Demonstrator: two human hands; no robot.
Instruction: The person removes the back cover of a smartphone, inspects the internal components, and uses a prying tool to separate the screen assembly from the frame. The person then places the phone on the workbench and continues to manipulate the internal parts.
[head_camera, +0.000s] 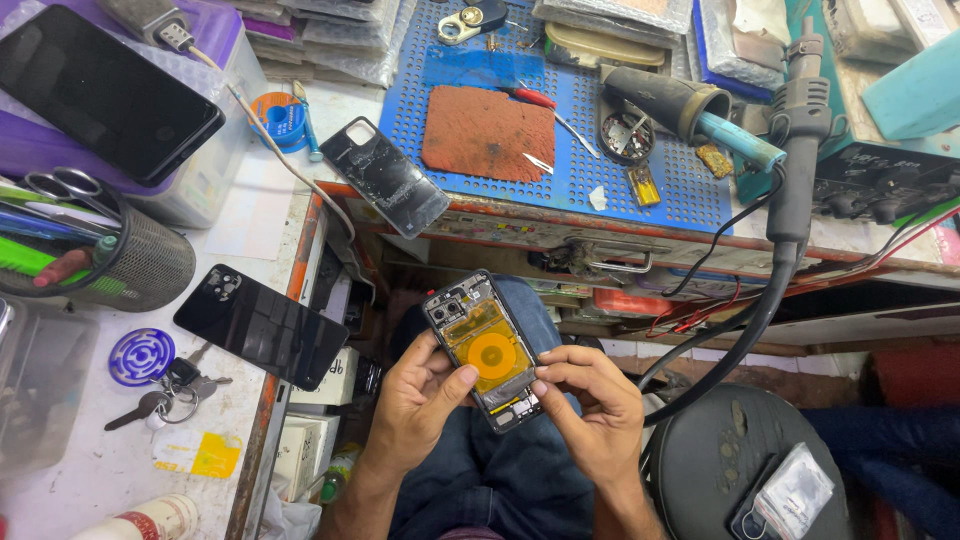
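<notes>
Both of my hands hold an opened phone (485, 345) over my lap, its back cover off and a yellow coil and circuit parts showing. My left hand (420, 392) cradles the phone's left side, thumb resting on the lower part of the body. My right hand (592, 398) pinches the lower right edge with thumb and fingertips. A loose black back cover (262, 325) lies on the bench to the left. Another back panel (385, 177) rests at the edge of the blue mat.
A blue perforated mat (560, 120) on the workbench carries a brown pad (488, 130), tweezers and small parts. A hot air handle (795, 130) with a black hose hangs at right. A mesh pen cup (130, 260), keys (165, 390) and a black stool (745, 465) are nearby.
</notes>
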